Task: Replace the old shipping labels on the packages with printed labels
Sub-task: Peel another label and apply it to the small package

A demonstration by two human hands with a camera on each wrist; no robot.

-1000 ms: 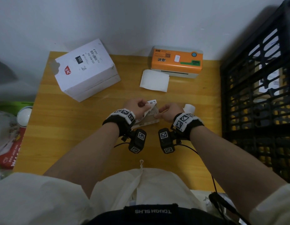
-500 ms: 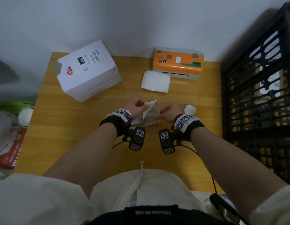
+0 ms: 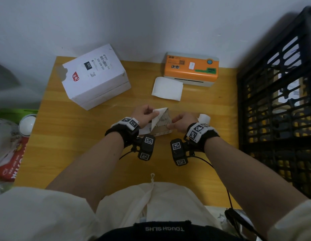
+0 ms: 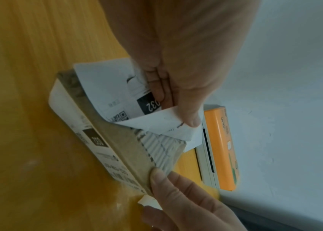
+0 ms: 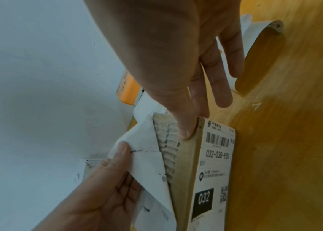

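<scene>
A small brown cardboard package lies in the middle of the wooden table. My left hand pinches the old white label and holds it peeled up from the top face. Torn corrugated cardboard shows under it. My right hand pinches the package's right end between thumb and fingers. In the right wrist view a second label, printed 032, sticks on the package's side face. The lifted label folds over my left thumb.
A white box with a label stands at the back left. An orange label printer sits at the back, with a blank label sheet before it. A curled paper strip lies by my right hand. A black crate walls the right side.
My left hand has pulled the old label further up and to the left, baring more torn cardboard. My right hand has kept its hold on the package.
</scene>
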